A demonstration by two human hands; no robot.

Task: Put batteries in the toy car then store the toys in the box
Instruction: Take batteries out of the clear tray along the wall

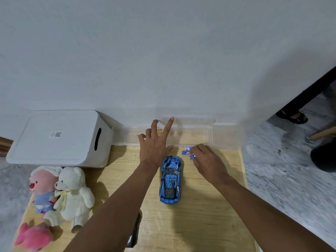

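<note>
A shiny blue toy car (170,180) stands on the wooden board (200,224), nose toward the wall. Blue and white batteries (187,151) lie just past its front right corner. My right hand (207,160) reaches over them, fingertips closed on one battery (192,156). My left hand (156,142) hovers with fingers spread just left of the car's nose, holding nothing. A white lidded box (60,139) sits at the far left against the wall. Three plush toys lie at the near left: a cream bear (72,195), a pink-faced one (42,188), a pink one (33,237).
A clear plastic tray (211,135) lies along the wall behind the batteries. A dark object (134,231) shows partly under my left forearm. Marble floor surrounds the board. At the far right are a person's sandalled foot (292,116) and a dark furniture edge.
</note>
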